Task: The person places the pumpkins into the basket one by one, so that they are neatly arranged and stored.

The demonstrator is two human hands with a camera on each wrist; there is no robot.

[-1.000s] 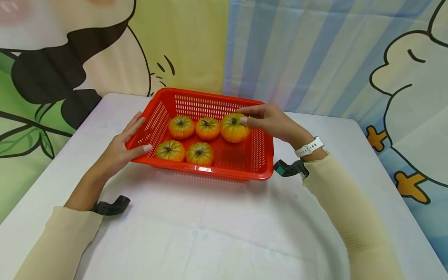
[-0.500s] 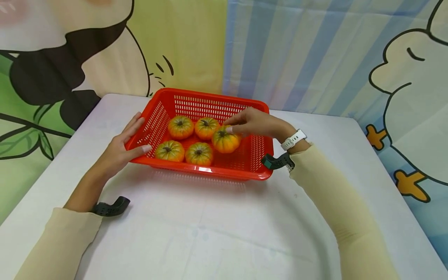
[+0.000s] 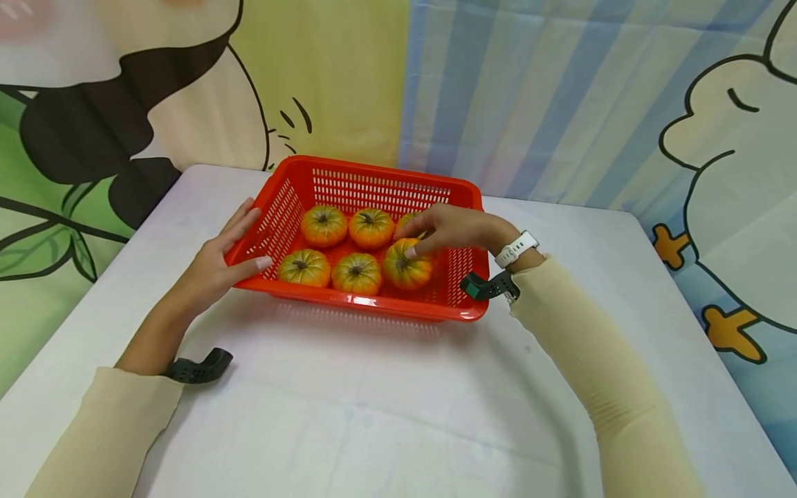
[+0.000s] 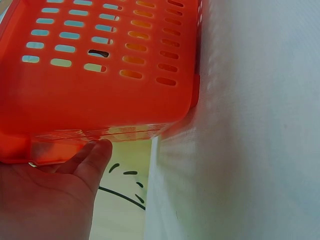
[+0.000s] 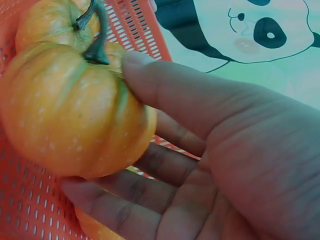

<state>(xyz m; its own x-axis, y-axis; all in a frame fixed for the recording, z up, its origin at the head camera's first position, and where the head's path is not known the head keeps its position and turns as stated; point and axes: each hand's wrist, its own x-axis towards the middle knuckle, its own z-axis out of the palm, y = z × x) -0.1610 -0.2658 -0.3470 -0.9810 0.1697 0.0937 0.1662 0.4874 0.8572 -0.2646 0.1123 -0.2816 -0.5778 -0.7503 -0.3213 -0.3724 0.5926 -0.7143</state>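
A red plastic basket (image 3: pixel 373 302) with slotted walls holds several small orange pumpkins with dark stems. My left hand (image 3: pixel 208 270) rests on the basket's left end, fingers straight along the outside and thumb over the front corner of the rim. In the left wrist view, the fingertips of that hand touch the wall just under the rim. Inside the basket's right half, my right hand (image 3: pixel 451 228) grips a pumpkin (image 3: pixel 406 268), thumb near its stem and fingers around its side. Another pumpkin (image 3: pixel 407 220) sits behind it, partly hidden by the hand.
Two pumpkins (image 3: pixel 324 225) stand along the basket's back left, and two more (image 3: pixel 304 268) along its front. The basket is on a white-covered table (image 3: pixel 349 415). A cartoon-printed curtain (image 3: pixel 535 97) hangs behind the table. Both wrists carry dark camera mounts (image 3: pixel 199 366).
My right hand has carried a pumpkin left and toward the front of the basket, beside the front row. The pumpkin behind it now shows. My left hand stays on the rim.
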